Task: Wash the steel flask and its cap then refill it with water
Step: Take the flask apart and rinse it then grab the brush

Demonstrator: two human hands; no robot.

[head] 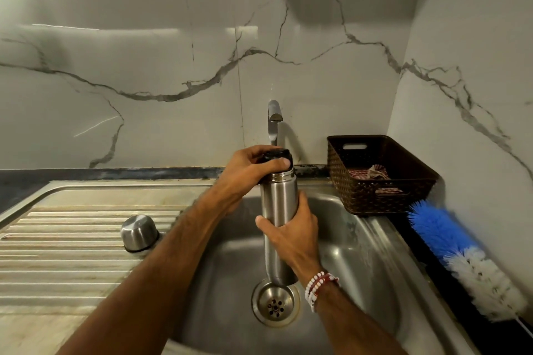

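One steel flask (278, 202) held by right hand (291, 236), left hand (245, 170) gripping one black stopper (274, 155), one steel cap (139, 232)

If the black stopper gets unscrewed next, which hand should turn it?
Left, probably: the left hand grips the black stopper, while the right hand holds the steel flask upright over the sink.

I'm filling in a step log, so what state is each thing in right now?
steel flask: upright over the sink, gripped by the right hand.
black stopper: on the flask's mouth, gripped by the left hand.
steel cap: off, mouth down on the drainboard.
tap: no water seen flowing.
basket: open, cloth inside.
bottle brush: lying beside the sink, untouched.
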